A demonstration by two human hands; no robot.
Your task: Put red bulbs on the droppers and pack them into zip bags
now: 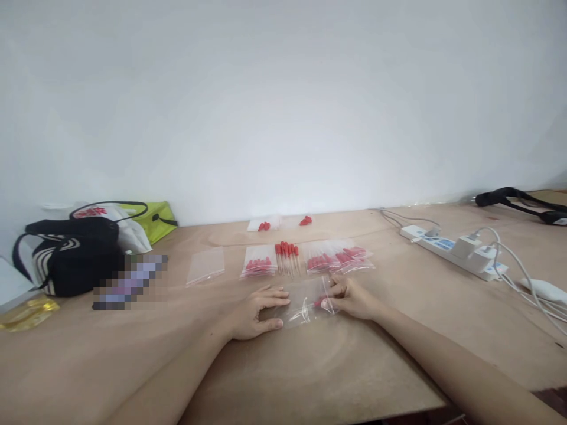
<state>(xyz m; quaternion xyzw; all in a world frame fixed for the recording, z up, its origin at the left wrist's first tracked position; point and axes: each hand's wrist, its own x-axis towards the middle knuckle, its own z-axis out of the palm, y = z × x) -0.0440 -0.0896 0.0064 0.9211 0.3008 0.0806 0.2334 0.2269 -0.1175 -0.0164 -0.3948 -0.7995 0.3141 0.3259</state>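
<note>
A clear zip bag [303, 307] lies flat on the wooden table between my hands. My left hand [257, 313] rests at its left end, fingers and thumb stretched out and apart. At the bag's right end, my right hand [348, 298] is closed on the edge. A small red piece [319, 301] shows by the right fingertips; whether it is gripped or only inside the plastic I cannot tell. Just beyond the bag stand out several thin sticks with red heads [287, 249], like droppers, laid side by side. Filled bags of red pieces [339, 258] lie to their right.
Another filled bag [258, 265] and a flat bag [207, 265] lie left of the sticks. Loose red pieces [264, 226] sit on plastic farther back. A power strip [452, 251] with cables is at right, a black bag [80, 257] and a green bag [157, 221] at left.
</note>
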